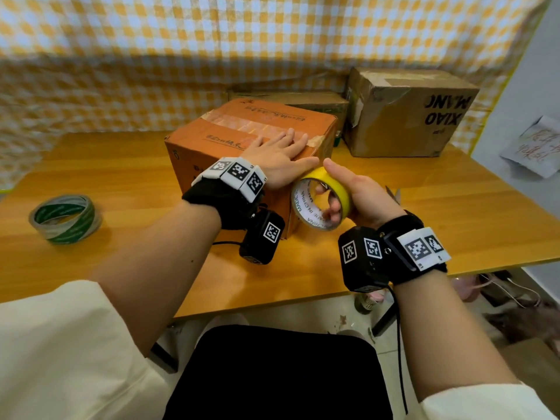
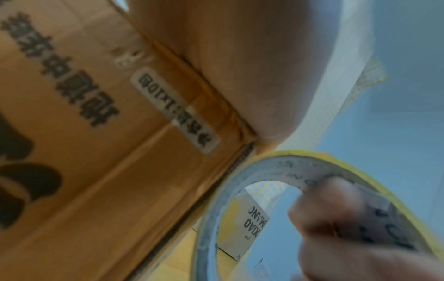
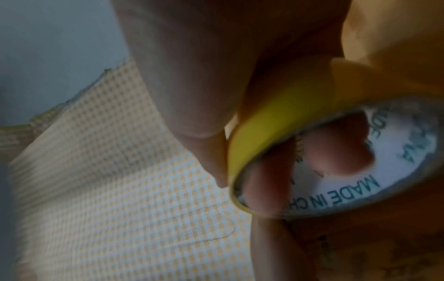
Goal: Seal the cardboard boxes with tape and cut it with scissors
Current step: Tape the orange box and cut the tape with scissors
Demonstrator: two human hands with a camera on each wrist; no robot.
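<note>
An orange cardboard box (image 1: 218, 140) stands in the middle of the wooden table, with shiny tape along its top seam. My left hand (image 1: 281, 153) lies flat on the box top near its front right corner, fingers straight. My right hand (image 1: 339, 183) grips a yellow tape roll (image 1: 333, 184) just beside that corner. Its thumb lies over the outside of the roll and its fingers (image 3: 336, 152) curl inside the white core. In the left wrist view the roll (image 2: 216, 199) nearly touches the box's edge (image 2: 168, 190). No scissors are clearly in view.
A green and clear tape roll (image 1: 65, 218) lies at the table's left. A brown box printed XIAO MANG (image 1: 406, 110) stands at the back right, with a flatter box (image 1: 306, 101) behind the orange one. Checked cloth covers the wall. The table edge (image 1: 272, 301) runs in front of me.
</note>
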